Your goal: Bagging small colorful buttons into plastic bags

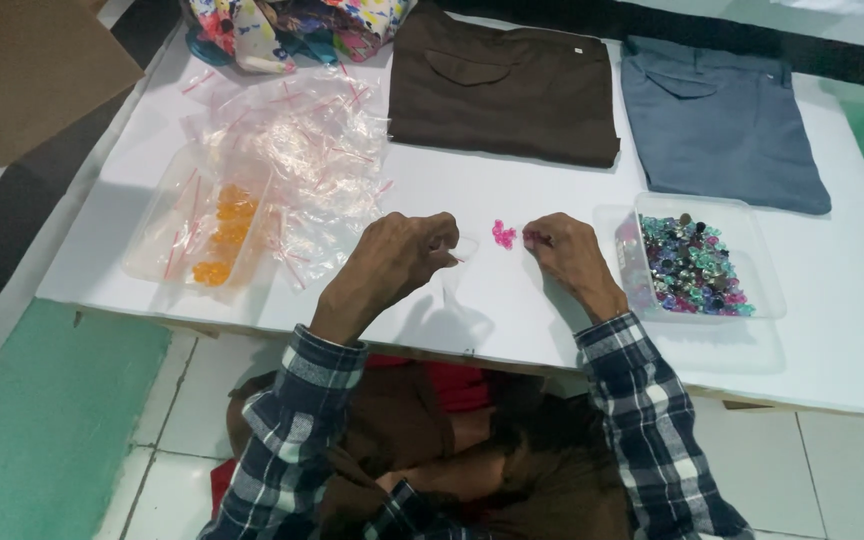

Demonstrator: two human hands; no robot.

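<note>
I am sitting low at a white table (512, 320), my plaid-sleeved arms reaching over its near edge. My left hand (397, 255) is curling closed, its fingertips pinching a small clear plastic bag (462, 248). My right hand (567, 250) is resting on the tabletop with its fingers pinched shut on what looks like a pink bead; it is too small for me to be sure. A little cluster of pink beads (503, 234) is lying on the bare surface between my two hands, just beside the bag.

A clear tray of mixed coloured beads (697, 265) is sitting just right of my right hand. A second clear tray holding orange beads (217, 235) is lying to the left, with a loose heap of empty clear bags (302, 140) spilling over it. Folded brown trousers (507, 90) and folded grey-blue trousers (717, 120) are lying side by side along the far edge, and a bundle of floral cloth (292, 25) is sitting at the far left corner. White floor tiles (202, 410) are showing beneath the table, a green mat (42, 420) is spreading out at the left, and a brown cardboard sheet (27, 70) is leaning into the top left corner
</note>
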